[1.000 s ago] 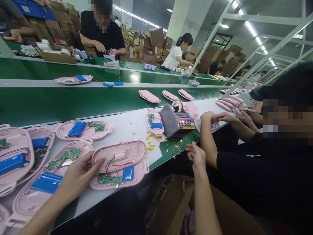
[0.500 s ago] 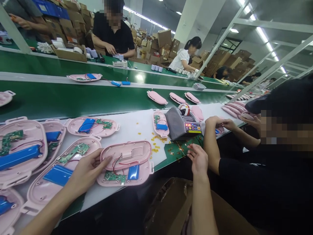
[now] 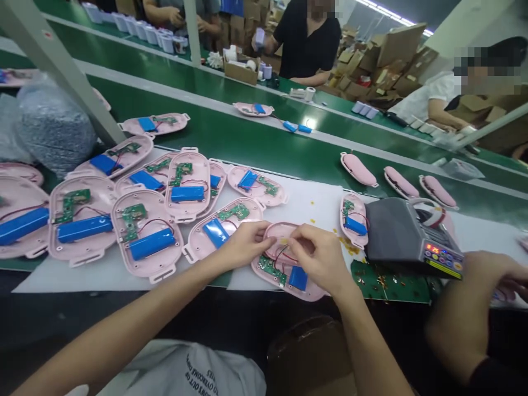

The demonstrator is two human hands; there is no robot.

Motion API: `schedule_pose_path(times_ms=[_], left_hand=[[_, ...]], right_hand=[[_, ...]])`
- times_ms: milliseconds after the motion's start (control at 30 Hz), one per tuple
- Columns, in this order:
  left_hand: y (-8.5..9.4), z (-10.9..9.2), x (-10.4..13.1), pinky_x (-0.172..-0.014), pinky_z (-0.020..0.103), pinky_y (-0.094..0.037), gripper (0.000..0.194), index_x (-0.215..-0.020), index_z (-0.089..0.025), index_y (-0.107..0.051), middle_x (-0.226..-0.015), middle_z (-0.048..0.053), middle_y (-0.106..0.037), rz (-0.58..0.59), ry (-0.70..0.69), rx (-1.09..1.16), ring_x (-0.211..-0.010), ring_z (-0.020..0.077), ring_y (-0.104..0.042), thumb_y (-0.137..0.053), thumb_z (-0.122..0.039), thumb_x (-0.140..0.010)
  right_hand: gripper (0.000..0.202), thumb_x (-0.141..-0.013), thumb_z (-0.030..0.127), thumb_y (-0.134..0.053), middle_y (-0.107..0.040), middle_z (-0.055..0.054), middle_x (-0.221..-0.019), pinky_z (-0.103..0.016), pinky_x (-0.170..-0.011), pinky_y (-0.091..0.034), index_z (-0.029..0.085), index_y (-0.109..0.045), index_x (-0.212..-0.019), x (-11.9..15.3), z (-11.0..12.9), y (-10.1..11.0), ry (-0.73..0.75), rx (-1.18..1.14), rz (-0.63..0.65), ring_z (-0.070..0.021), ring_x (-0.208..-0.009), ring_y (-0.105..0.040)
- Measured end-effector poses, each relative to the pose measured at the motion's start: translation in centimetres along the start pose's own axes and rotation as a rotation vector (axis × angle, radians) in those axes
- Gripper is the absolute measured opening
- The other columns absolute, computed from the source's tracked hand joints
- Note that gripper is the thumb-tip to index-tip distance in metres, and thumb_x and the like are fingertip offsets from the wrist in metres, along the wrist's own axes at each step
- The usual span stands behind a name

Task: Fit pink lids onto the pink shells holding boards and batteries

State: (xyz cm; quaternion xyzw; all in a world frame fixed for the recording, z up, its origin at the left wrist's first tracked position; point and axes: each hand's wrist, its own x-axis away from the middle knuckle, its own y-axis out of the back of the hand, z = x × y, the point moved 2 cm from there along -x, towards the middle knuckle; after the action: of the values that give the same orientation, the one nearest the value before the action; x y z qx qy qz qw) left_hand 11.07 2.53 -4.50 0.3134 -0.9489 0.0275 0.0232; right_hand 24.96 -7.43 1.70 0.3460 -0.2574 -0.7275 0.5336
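My left hand [image 3: 246, 246] grips the left edge of a pink plastic shell half [image 3: 282, 229], thumb inside it. My right hand [image 3: 320, 257] is closed in a pinch over the same half, its fingertips at a small piece of amber tape [image 3: 284, 241] on the inner face. Thin wires run down from this half to a second pink shell half [image 3: 312, 291] lying beneath it. In that lower half sit a green circuit board [image 3: 272, 269] and a blue battery pack [image 3: 297, 278]. My right fingers hide part of the upper half.
Several open pink shells [image 3: 146, 236] with boards and batteries crowd the left. A grey tape dispenser [image 3: 396, 231] stands to the right, an open shell [image 3: 353, 221] beside it. Amber scraps [image 3: 350, 246] litter the sheet. A co-worker's arm [image 3: 466, 313] is at far right.
My right hand has come left from near the tape dispenser onto the upper shell half. My left hand still holds that half. The view has swung left, showing more shells.
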Motion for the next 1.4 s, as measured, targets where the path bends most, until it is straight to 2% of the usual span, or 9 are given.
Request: schedule_pose_path(times_ms=[200,467,600,700,833,967,1133,1267,1400], left_hand=[[0.1,0.7,0.1,-0.064,0.026,-0.05,0.02,-0.09,-0.013,-0.066,-0.082,0.006,-0.069,-0.005,-0.04,0.041,-0.076,0.0189,-0.066,-0.061,-0.031,-0.086],[0.4,1.7,-0.2,-0.061,0.026,-0.047,0.011,-0.083,-0.014,-0.065,-0.073,0.003,-0.066,-0.036,-0.106,-0.078,-0.066,0.0162,-0.06,-0.059,-0.024,-0.084],[0.4,1.6,0.0,-0.059,0.026,-0.044,0.012,-0.085,-0.015,-0.064,-0.071,0.003,-0.064,-0.034,-0.117,-0.118,-0.065,0.0162,-0.059,-0.057,-0.024,-0.085],[0.4,1.1,0.3,-0.06,0.027,-0.042,0.009,-0.083,-0.015,-0.062,-0.073,0.003,-0.063,-0.097,-0.123,-0.211,-0.066,0.0169,-0.058,-0.059,-0.024,-0.084],[0.4,0.2,0.3,-0.07,0.03,-0.043,0.014,-0.087,-0.016,-0.063,-0.083,0.004,-0.065,-0.122,-0.138,-0.278,-0.078,0.0198,-0.06,-0.06,-0.029,-0.086],[0.2,-0.3,0.1,-0.085,0.033,-0.046,0.025,-0.1,-0.015,-0.064,-0.097,0.006,-0.068,-0.051,-0.196,-0.179,-0.093,0.0228,-0.063,-0.058,-0.038,-0.091],[0.5,0.0,0.6,-0.095,0.037,-0.045,0.028,-0.112,-0.016,-0.06,-0.109,0.008,-0.065,0.018,-0.24,-0.221,-0.104,0.0245,-0.06,-0.054,-0.033,-0.091],[0.3,0.0,0.8,-0.084,0.036,-0.051,0.03,-0.109,-0.016,-0.06,-0.102,0.007,-0.066,0.049,-0.153,-0.082,-0.09,0.0229,-0.062,-0.057,-0.025,-0.081],[-0.4,-0.5,0.3,-0.085,0.034,-0.051,0.029,-0.102,-0.013,-0.066,-0.1,0.008,-0.069,-0.032,-0.177,-0.116,-0.093,0.0238,-0.064,-0.062,-0.036,-0.084]], right_hand=[[0.022,-0.091,0.031,-0.057,-0.059,0.002,-0.068,-0.025,-0.062,-0.034,0.02,-0.061,-0.073,-1.3,-0.5,-1.2,0.123,0.291,0.072,-0.0123,-0.064,-0.053],[0.024,-0.09,0.032,-0.057,-0.058,0.0,-0.063,-0.028,-0.058,-0.03,0.021,-0.063,-0.069,-1.7,-0.2,-2.0,0.182,0.537,0.036,-0.0147,-0.061,-0.051],[0.028,-0.08,0.048,-0.067,-0.064,-0.005,-0.077,-0.03,-0.059,-0.033,0.022,-0.065,-0.072,-2.1,-0.6,-0.7,0.044,0.632,-0.151,-0.0201,-0.071,-0.057],[0.03,-0.079,0.051,-0.068,-0.069,-0.008,-0.094,-0.032,-0.067,-0.041,0.022,-0.07,-0.087,-2.3,-1.7,0.7,-0.051,0.523,-0.127,-0.0251,-0.086,-0.062],[0.024,-0.084,0.045,-0.064,-0.072,-0.002,-0.079,-0.031,-0.069,-0.045,0.023,-0.071,-0.083,-2.0,-3.0,1.1,-0.137,0.205,0.078,-0.0207,-0.074,-0.066],[0.019,-0.085,0.04,-0.064,-0.073,-0.001,-0.08,-0.03,-0.07,-0.046,0.023,-0.072,-0.083,-1.6,-2.7,0.8,-0.106,0.099,0.06,-0.0195,-0.075,-0.067],[0.015,-0.082,0.036,-0.065,-0.073,-0.001,-0.078,-0.031,-0.069,-0.045,0.023,-0.072,-0.079,-1.5,-2.3,0.9,-0.124,0.093,0.034,-0.02,-0.074,-0.067],[0.014,-0.082,0.035,-0.065,-0.074,-0.001,-0.08,-0.03,-0.069,-0.044,0.023,-0.072,-0.08,-1.4,-2.1,1.1,-0.106,0.105,0.021,-0.02,-0.075,-0.066],[0.011,-0.083,0.031,-0.063,-0.074,-0.001,-0.08,-0.03,-0.071,-0.045,0.023,-0.071,-0.081,-1.5,-1.9,1.0,-0.06,0.098,0.049,-0.0193,-0.075,-0.066]])
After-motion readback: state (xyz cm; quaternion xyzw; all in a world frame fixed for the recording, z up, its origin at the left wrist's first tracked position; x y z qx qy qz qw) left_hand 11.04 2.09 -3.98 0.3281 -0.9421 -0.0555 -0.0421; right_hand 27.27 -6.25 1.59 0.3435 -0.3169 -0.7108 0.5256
